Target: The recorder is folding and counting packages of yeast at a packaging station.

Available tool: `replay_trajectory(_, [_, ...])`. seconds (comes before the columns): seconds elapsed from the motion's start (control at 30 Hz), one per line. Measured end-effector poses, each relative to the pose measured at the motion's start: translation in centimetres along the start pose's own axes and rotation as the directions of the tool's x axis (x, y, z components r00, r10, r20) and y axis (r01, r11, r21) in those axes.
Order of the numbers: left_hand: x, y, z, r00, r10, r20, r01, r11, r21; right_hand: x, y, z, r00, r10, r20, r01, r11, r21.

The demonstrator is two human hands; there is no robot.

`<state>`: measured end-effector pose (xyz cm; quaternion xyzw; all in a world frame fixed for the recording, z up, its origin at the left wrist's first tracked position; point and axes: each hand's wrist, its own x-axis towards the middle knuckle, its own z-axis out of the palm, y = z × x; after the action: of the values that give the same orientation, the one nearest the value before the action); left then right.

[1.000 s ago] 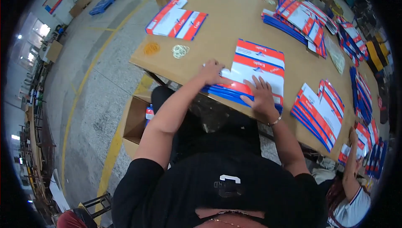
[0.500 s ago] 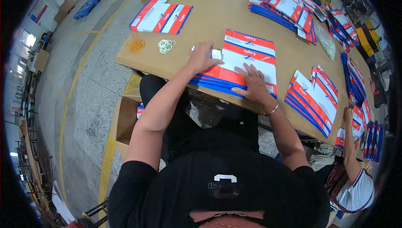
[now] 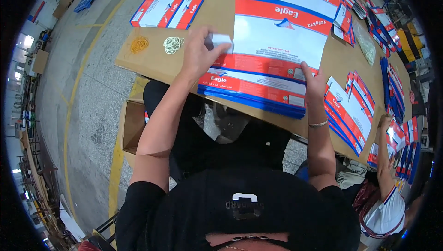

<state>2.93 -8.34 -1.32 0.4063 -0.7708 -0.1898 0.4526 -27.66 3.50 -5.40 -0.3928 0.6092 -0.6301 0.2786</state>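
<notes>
Between my hands a flat red, white and blue printed carton (image 3: 267, 34) is raised off the stack, tilted up with its far part toward the top of the view. My left hand (image 3: 199, 53) is closed on the white side flap at its left edge. On the near right corner, my right hand (image 3: 315, 84) is closed with the thumb on the printed face; its other fingers are mostly hidden. Beneath lies the stack of flat cartons (image 3: 251, 95), its blue edges along the table's near side.
More flat cartons (image 3: 173, 8) lie at the left, another pile (image 3: 349, 112) at the right. Orange rubber bands (image 3: 139, 44) and pale green ones (image 3: 173, 45) sit near the table's left edge. A cardboard box (image 3: 132, 126) stands below. A co-worker's arm (image 3: 384, 154) reaches in at right.
The top carton has come up off the stack and tilted, filling more of the view. My right hand has gone from lying flat on it to gripping its right edge; my left has shifted left.
</notes>
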Motion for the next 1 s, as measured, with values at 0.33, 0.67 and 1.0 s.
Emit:
replay_trajectory(0.33, [-1.8, -1.1, 1.9, 0.979, 0.083, 0.188, -0.137, 0.945, 0.296, 14.6, 2.8, 2.5, 0.99, 0.142, 0.001, -0.141, 0.977, 0.158])
replay_trajectory(0.67, [-5.2, -3.1, 2.0, 0.702, -0.232, 0.673, 0.016, 0.951, 0.31, 0.3, 2.2, 2.6, 0.861, -0.209, 0.464, 0.502, 0.501, -0.705])
replay_trajectory(1.0, [-5.5, -0.7, 7.4, 0.984, 0.064, 0.168, -0.129, 0.903, 0.411, -3.5, 5.0, -7.1, 0.954, 0.12, 0.274, 0.136, 0.641, -0.756])
